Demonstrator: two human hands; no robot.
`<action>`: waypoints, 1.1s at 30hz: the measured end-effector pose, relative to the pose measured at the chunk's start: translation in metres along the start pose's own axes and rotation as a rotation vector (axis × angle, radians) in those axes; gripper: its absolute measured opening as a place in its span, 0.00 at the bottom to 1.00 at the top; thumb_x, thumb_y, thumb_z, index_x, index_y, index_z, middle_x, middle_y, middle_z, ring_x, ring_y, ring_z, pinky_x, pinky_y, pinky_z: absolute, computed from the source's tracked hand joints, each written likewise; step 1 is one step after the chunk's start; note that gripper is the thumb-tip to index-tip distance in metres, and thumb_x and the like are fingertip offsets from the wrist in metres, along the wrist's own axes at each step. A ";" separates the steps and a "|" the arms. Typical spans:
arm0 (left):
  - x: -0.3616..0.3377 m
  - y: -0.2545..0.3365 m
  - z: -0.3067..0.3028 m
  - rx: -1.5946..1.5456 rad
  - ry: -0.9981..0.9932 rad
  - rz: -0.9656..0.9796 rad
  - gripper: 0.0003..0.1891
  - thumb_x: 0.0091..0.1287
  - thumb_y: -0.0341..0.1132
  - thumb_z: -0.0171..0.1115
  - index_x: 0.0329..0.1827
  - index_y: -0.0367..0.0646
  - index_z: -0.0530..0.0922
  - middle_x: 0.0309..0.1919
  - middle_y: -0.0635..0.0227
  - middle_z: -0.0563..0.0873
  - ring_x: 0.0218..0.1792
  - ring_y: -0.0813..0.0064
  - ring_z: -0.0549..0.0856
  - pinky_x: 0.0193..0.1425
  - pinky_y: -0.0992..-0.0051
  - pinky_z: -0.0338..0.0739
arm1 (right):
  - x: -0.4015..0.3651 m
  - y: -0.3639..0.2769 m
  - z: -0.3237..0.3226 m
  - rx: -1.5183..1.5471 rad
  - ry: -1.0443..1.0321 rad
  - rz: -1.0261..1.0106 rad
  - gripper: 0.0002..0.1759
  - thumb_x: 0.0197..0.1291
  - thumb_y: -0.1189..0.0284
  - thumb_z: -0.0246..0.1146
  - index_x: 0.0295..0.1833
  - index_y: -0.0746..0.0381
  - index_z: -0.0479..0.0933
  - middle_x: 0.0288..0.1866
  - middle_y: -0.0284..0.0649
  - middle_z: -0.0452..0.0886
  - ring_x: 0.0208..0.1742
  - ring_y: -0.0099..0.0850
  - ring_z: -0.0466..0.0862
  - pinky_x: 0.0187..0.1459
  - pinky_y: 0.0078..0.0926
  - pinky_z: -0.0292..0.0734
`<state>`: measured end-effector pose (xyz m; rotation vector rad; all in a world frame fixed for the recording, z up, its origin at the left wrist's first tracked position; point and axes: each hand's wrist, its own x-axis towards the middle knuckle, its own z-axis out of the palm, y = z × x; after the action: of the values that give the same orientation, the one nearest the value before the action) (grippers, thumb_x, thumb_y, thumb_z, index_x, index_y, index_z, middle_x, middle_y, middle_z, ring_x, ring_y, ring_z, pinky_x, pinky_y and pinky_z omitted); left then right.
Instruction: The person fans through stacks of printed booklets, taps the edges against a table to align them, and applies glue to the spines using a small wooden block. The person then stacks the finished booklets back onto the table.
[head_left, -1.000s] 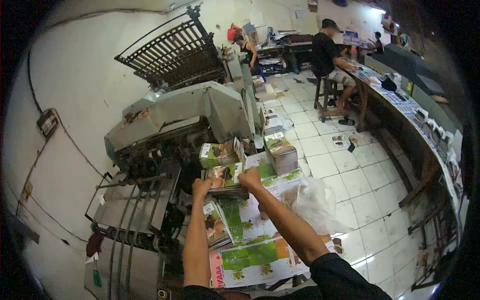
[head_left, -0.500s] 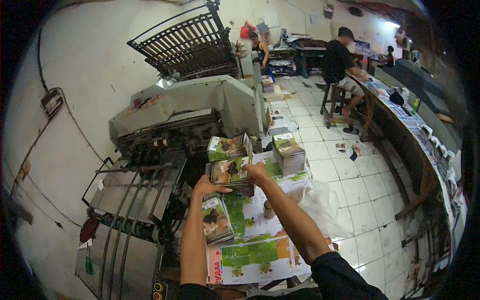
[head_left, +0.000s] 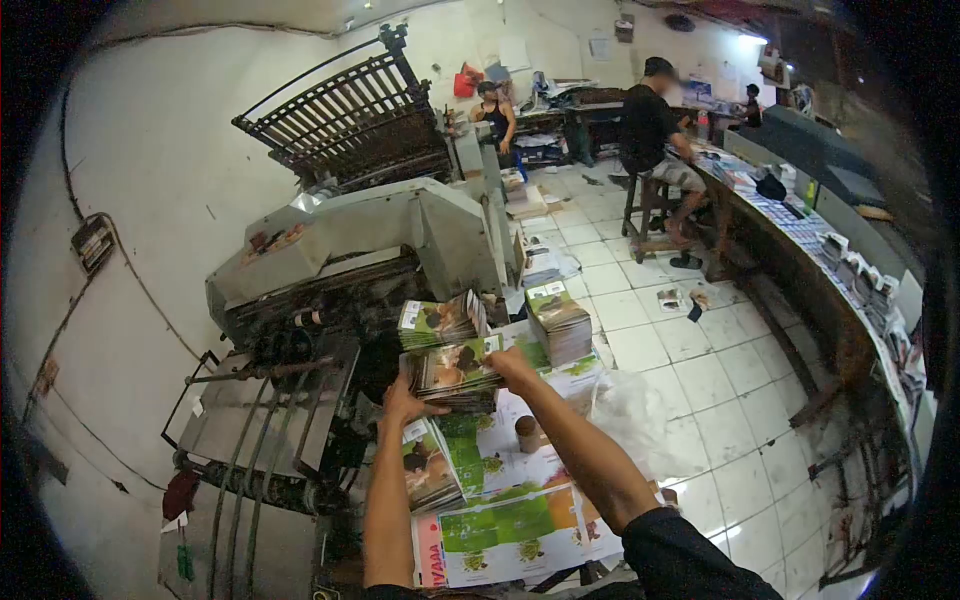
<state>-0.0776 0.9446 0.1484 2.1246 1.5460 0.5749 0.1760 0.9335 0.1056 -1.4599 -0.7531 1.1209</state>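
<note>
Between my two hands is a stack of printed booklets (head_left: 450, 366) with green and brown covers. My left hand (head_left: 404, 402) grips its near left corner, with the thumb along the front edge. On the right end of the stack, my right hand (head_left: 514, 370) is closed with bent fingers. Right behind it sits another booklet stack (head_left: 432, 318), and a taller stack (head_left: 560, 322) stands to the right. A further booklet pile (head_left: 428, 466) lies close to my left forearm. Printed sheets (head_left: 510, 525) in green and white spread beneath.
A large printing machine (head_left: 360, 235) fills the left side. A brown cylinder (head_left: 528, 434) stands on the sheets beside a clear plastic bag (head_left: 630, 420). One person (head_left: 650, 125) sits on a stool at a long bench (head_left: 850, 270); another (head_left: 495, 118) is at the back.
The whole view has shifted slightly, with the room moving left in the picture. Both hands stay on the same booklet stack, which shows little movement against the piles around it.
</note>
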 end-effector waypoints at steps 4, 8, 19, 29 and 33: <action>-0.013 0.030 -0.014 0.020 -0.183 -0.022 0.63 0.27 0.58 0.87 0.71 0.42 0.67 0.61 0.58 0.82 0.60 0.58 0.82 0.66 0.62 0.77 | -0.044 -0.033 -0.024 0.254 -0.143 0.119 0.20 0.50 0.68 0.68 0.45 0.70 0.79 0.40 0.45 0.83 0.33 0.40 0.85 0.34 0.43 0.83; -0.004 0.022 0.008 0.374 -0.224 -0.135 0.59 0.37 0.59 0.84 0.73 0.47 0.64 0.65 0.55 0.78 0.63 0.57 0.79 0.66 0.55 0.76 | -0.052 -0.041 -0.030 -0.207 -0.018 -0.196 0.19 0.48 0.63 0.66 0.38 0.69 0.83 0.33 0.46 0.85 0.31 0.41 0.86 0.35 0.39 0.80; 0.065 -0.085 0.061 0.559 -0.128 0.174 0.42 0.55 0.55 0.74 0.71 0.48 0.69 0.64 0.44 0.77 0.66 0.46 0.75 0.68 0.56 0.73 | -0.173 -0.169 -0.095 -0.411 0.262 -0.655 0.22 0.50 0.58 0.66 0.32 0.71 0.81 0.27 0.54 0.82 0.30 0.47 0.84 0.35 0.43 0.76; -0.165 0.111 -0.009 -1.320 -0.161 -0.003 0.34 0.73 0.56 0.54 0.72 0.38 0.65 0.50 0.62 0.84 0.49 0.71 0.85 0.51 0.75 0.80 | -0.320 -0.093 -0.171 0.032 -0.114 -0.404 0.15 0.61 0.72 0.67 0.51 0.68 0.82 0.38 0.36 0.86 0.38 0.22 0.83 0.44 0.22 0.78; -0.247 0.110 0.003 -0.852 -0.040 0.262 0.19 0.67 0.34 0.69 0.56 0.33 0.79 0.43 0.68 0.88 0.42 0.77 0.86 0.48 0.77 0.81 | -0.349 -0.005 -0.153 -0.031 -0.188 -0.249 0.29 0.62 0.72 0.69 0.67 0.64 0.69 0.48 0.42 0.85 0.46 0.27 0.85 0.49 0.29 0.80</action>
<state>-0.0620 0.6784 0.1920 1.6347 0.7665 1.0435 0.1957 0.5620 0.1865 -1.2573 -1.0572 1.0659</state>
